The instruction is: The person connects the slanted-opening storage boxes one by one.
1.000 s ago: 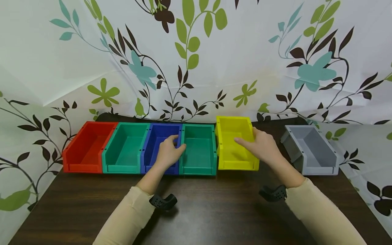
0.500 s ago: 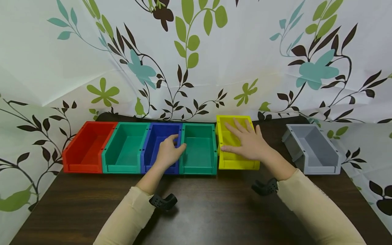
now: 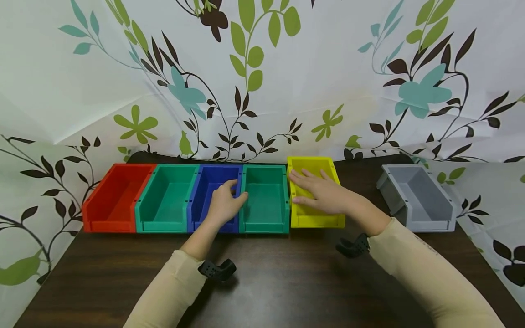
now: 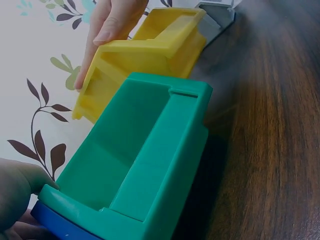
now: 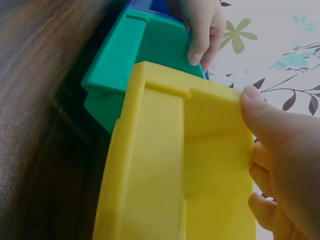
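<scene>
Five open-front plastic bins stand in a row: a red bin (image 3: 119, 196), a green bin (image 3: 170, 196), a blue bin (image 3: 205, 191), a second green bin (image 3: 264, 198) and a yellow bin (image 3: 317, 216). My left hand (image 3: 224, 205) pinches the adjoining walls of the blue bin and second green bin, its thumb (image 4: 37, 177) on the green side. My right hand (image 3: 324, 193) lies over the yellow bin, fingers extended to its left rim. In the right wrist view, its thumb (image 5: 254, 95) touches that rim. The yellow bin sits slightly farther back than its green neighbour.
A grey bin (image 3: 422, 200) stands apart at the right, with a gap between it and the yellow bin. All these bins are on a dark wood table (image 3: 262, 282). Behind hangs a white leaf-patterned cloth (image 3: 262, 123).
My right hand has let go of the yellow bin's right wall and moved left across it, fingers spreading, then coming down at its left rim. The left hand has kept its hold.
</scene>
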Tool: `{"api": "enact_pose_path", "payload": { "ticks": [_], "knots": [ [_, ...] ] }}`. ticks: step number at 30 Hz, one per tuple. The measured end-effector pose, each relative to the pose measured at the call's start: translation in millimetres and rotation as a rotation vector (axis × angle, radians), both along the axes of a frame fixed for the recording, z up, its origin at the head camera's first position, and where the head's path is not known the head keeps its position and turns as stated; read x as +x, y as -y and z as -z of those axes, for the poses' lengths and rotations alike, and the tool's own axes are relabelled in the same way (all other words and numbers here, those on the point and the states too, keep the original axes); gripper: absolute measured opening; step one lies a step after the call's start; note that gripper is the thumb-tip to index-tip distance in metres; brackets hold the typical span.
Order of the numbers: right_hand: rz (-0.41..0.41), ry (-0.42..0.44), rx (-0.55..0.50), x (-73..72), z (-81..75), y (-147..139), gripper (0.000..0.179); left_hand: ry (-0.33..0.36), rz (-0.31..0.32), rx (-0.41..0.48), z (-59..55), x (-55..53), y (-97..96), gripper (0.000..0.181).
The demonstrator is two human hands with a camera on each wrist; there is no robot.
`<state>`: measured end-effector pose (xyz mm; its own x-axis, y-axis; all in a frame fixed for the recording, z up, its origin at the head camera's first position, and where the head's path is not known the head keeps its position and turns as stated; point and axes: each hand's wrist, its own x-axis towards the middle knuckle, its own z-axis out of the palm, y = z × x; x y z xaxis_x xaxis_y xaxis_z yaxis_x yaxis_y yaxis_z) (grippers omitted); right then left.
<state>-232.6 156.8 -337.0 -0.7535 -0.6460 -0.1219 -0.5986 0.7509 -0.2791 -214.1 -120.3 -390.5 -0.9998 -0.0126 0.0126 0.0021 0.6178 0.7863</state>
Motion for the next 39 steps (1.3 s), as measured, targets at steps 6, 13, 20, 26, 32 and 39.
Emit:
{"api": "enact_pose_path", "payload": {
  "ticks": [6, 13, 20, 26, 32, 39],
  "knots": [
    [0.002, 0.035, 0.026, -0.9, 0.3, 3, 0.071, 0.007, 0.0, -0.004, 0.0, -0.1, 1.1, 0.057],
    [0.006, 0.053, 0.036, -0.8, -2.6, 6, 0.07, 0.001, 0.004, 0.005, -0.7, -1.5, 1.7, 0.057],
    [0.016, 0.077, 0.038, -2.5, -2.2, 8, 0.071, 0.006, 0.006, 0.012, -1.4, -3.4, 2.7, 0.057],
    [0.027, 0.111, 0.049, -2.8, -3.2, 10, 0.072, 0.017, 0.016, 0.022, -2.6, -4.4, 3.4, 0.057],
    [0.03, 0.123, 0.068, -3.3, -5.7, 14, 0.074, 0.025, 0.012, 0.026, -3.8, -5.1, 4.4, 0.056],
    [0.051, 0.129, 0.123, -4.3, -5.3, 21, 0.074, 0.037, 0.006, 0.043, -3.0, -7.2, 3.6, 0.056]
  ]
}}
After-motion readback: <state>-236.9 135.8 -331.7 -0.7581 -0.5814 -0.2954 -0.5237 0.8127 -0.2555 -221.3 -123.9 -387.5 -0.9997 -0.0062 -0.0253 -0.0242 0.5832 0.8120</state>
